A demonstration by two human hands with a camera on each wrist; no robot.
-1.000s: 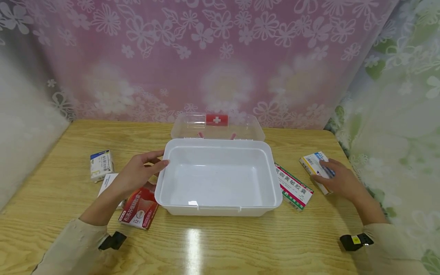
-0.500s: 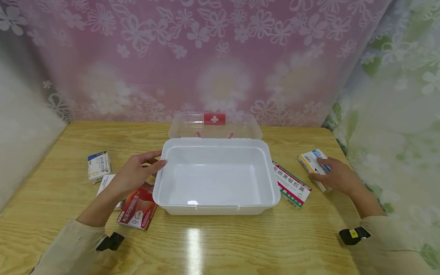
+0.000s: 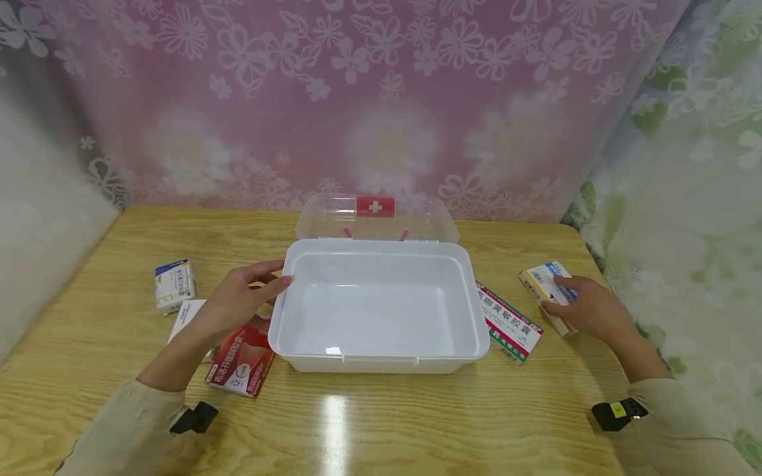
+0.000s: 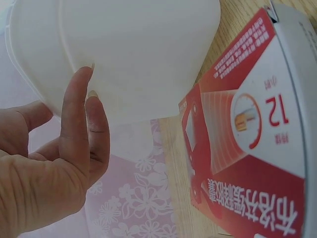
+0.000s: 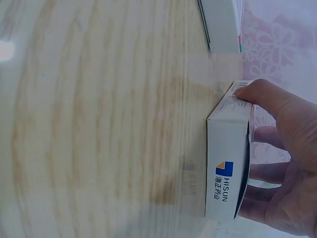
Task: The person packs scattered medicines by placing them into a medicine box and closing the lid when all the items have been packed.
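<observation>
Right hand (image 3: 589, 307) pinches the carton (image 3: 538, 281), which is at the right of the tabletop (image 3: 452, 423), well apart from the tub (image 3: 381, 365); thumb on one side, fingers round the other, a grip that presumably suits so narrow a pack; whether its underside bears fully on the tabletop cannot be told.

Left hand (image 3: 235, 301) pinches the tub's left rim, one digit lapped over the edge; the likely purpose is to keep the light tub from sliding. Lid (image 3: 417, 228), marked with a white cross on red, lies back behind the tub, which leaves the mouth uncovered; the red box (image 3: 241, 360) and two small white boxes (image 3: 175, 286) lie to the left, the green-edged box (image 3: 508, 324) just beside the tub's right wall, all seemingly set within easy reach.

Left wrist view alone shows two fingertips at the tub's outer wall, under the rim; right wrist view alone makes the carton's end legible, printed HISUN; only the head view shows the lid and both hands together.
</observation>
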